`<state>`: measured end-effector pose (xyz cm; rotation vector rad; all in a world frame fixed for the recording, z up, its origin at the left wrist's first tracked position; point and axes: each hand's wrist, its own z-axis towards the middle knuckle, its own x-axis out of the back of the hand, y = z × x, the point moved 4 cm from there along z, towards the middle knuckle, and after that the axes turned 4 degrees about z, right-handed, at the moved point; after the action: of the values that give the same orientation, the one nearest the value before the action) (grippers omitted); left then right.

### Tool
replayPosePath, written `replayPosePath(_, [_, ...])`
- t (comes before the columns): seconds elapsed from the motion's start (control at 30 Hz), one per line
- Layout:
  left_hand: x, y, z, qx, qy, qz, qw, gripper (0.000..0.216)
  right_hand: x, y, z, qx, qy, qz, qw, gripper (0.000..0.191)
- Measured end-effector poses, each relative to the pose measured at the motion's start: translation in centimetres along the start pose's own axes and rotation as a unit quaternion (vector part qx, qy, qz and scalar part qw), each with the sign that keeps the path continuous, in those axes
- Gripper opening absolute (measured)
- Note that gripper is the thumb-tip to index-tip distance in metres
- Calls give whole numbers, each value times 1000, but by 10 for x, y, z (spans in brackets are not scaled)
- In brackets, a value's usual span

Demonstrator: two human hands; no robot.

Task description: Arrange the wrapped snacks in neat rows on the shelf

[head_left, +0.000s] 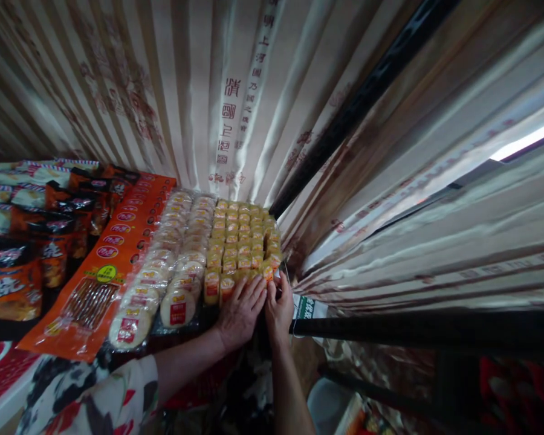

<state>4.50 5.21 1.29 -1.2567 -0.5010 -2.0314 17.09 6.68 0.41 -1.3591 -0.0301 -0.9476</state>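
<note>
Rows of small yellow wrapped snack packets [243,229] stand packed together, some with red and orange labels. My left hand [242,308] lies with fingers extended against the front packets at the near right, partly covering them. Beside it, my right hand [280,311] is closed at the right front corner of the rows, thumb and fingers bent together around something small and pale that I cannot make out. One packet [272,260] just beyond the right fingertips leans out of line with its neighbours.
Left of the packets are stacks of clear-wrapped round crackers [178,308], an orange snack bag [81,302] and black-and-orange bags [9,278]. A printed curtain [199,90] hangs behind. Dark poles [367,109] cross at the right, near a green-white tag [309,307].
</note>
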Motion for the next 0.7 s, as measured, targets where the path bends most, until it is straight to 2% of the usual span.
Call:
replayPosePath(0.17, [-1,2,3,1,-2,-6,1000,48,4,3,-1,11,-12,37,999,41])
replayPosePath(0.3, [-1,1,4,7,-1,-8,1000,47,3,2,-3,-6,-4,62,998,31])
replayPosePath(0.5, [-1,0,9,-3,16,-14,1000,45,2,-1,-5,-30,21,53,998,27])
replayPosePath(0.7, [-2,0,7,-13,18,-12,1000,46,2,0,-3,-8,23,13,1000,28])
